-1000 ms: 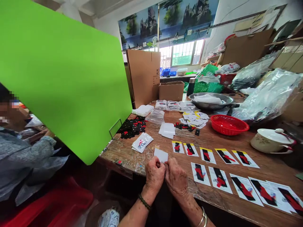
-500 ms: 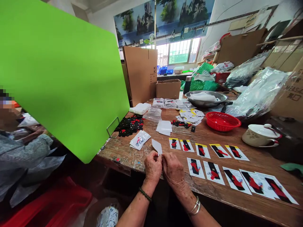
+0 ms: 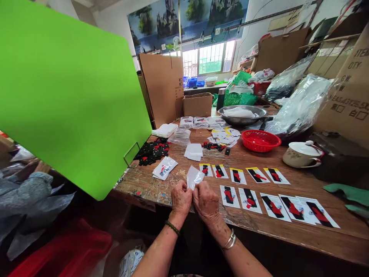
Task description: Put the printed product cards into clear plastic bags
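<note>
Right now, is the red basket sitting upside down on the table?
No, the red basket stands upright with its open side up, on the table beside the lidded white pot.

At my two o'clock, a cardboard carton (image 3: 350,80) is showing black print: I am reading "QTY" and "G.W" on its side, with a cut-off word ending in "TEM" above. A line of digits below is staying too blurred for me to read.
</note>
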The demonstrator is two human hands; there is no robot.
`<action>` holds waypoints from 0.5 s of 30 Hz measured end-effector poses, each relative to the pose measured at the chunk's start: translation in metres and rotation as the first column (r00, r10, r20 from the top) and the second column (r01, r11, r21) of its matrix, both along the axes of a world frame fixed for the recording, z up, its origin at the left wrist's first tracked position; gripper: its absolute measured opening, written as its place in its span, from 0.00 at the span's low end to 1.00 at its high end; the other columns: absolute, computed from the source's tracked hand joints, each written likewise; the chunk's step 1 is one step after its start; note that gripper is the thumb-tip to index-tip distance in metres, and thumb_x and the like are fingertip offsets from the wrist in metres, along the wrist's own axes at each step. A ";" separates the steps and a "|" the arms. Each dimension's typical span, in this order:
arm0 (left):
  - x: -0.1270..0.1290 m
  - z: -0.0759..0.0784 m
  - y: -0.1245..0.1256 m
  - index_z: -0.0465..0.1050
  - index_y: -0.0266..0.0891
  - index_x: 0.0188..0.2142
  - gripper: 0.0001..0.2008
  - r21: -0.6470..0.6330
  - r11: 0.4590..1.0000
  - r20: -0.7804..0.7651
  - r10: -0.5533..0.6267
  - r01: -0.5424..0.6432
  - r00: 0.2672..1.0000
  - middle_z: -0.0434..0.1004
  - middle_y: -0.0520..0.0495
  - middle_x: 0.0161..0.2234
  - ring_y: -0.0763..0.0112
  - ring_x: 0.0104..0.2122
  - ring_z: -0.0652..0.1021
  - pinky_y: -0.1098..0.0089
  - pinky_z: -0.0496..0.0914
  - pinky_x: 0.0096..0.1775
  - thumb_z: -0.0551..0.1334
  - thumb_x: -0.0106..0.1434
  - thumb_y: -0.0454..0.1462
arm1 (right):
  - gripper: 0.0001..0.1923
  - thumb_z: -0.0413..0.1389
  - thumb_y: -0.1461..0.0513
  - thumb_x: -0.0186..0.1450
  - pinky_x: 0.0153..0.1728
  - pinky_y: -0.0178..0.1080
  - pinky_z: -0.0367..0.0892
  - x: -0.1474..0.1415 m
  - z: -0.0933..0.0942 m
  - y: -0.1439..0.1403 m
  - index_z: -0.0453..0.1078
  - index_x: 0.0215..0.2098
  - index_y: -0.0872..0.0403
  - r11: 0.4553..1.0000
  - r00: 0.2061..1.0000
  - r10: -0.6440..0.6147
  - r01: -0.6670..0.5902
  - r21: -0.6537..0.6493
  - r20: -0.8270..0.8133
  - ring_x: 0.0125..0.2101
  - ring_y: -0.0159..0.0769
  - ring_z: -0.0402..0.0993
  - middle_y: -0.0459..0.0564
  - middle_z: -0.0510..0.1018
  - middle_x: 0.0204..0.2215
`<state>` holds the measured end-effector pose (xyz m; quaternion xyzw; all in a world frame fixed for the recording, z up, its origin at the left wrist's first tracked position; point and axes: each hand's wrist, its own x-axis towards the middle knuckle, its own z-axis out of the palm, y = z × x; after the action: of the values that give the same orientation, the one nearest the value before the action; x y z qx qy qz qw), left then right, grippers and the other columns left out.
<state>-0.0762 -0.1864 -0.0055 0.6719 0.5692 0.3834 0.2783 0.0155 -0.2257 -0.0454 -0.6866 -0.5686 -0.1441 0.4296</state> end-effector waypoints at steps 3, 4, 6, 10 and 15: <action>-0.004 0.000 -0.005 0.62 0.41 0.18 0.09 -0.013 1.000 0.108 -0.025 0.026 0.994 0.64 0.55 0.17 0.73 0.21 0.65 0.72 0.58 0.27 0.60 0.52 0.35 | 0.12 0.45 0.67 0.66 0.37 0.40 0.64 -0.002 0.006 0.005 0.67 0.44 0.57 0.996 0.995 0.091 -0.091 -0.016 -0.028 0.37 0.43 0.71 0.55 0.75 0.37; -0.004 -0.001 -0.009 0.62 0.41 0.18 0.09 -0.020 0.999 0.147 -0.032 0.035 0.989 0.64 0.55 0.17 0.73 0.21 0.66 0.72 0.58 0.27 0.60 0.52 0.36 | 0.15 0.45 0.68 0.65 0.39 0.42 0.65 -0.001 0.008 0.007 0.67 0.48 0.57 0.994 0.992 0.111 -0.112 -0.013 -0.051 0.40 0.44 0.71 0.57 0.75 0.40; -0.003 -0.002 -0.018 0.62 0.41 0.18 0.10 -0.056 0.997 0.234 -0.048 0.062 0.971 0.64 0.55 0.17 0.74 0.21 0.66 0.72 0.60 0.27 0.62 0.51 0.37 | 0.18 0.44 0.68 0.64 0.40 0.43 0.67 0.002 0.011 0.011 0.66 0.50 0.56 0.994 0.984 0.111 -0.108 0.029 -0.139 0.41 0.44 0.71 0.57 0.75 0.43; -0.002 0.000 -0.035 0.63 0.40 0.20 0.11 -0.260 0.944 0.545 -0.033 0.205 0.838 0.65 0.56 0.17 0.75 0.19 0.67 0.73 0.63 0.25 0.66 0.49 0.36 | 0.11 0.47 0.66 0.64 0.39 0.43 0.68 0.014 0.017 0.015 0.69 0.41 0.54 0.981 0.927 0.125 -0.062 0.183 -0.353 0.38 0.43 0.72 0.54 0.75 0.38; -0.010 0.027 -0.029 0.73 0.37 0.41 0.17 -0.363 0.667 0.917 0.132 0.651 0.376 0.80 0.44 0.39 0.66 0.34 0.79 0.66 0.74 0.37 0.70 0.52 0.37 | 0.07 0.51 0.66 0.64 0.40 0.41 0.68 0.016 0.031 0.004 0.72 0.33 0.53 0.958 0.889 0.274 -0.216 0.191 -0.367 0.38 0.41 0.70 0.51 0.72 0.35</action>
<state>-0.0861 -0.2155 0.0211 0.2925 0.2994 0.3829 0.8235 0.0316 -0.2214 -0.0145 -0.5910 -0.5422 0.0099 0.5972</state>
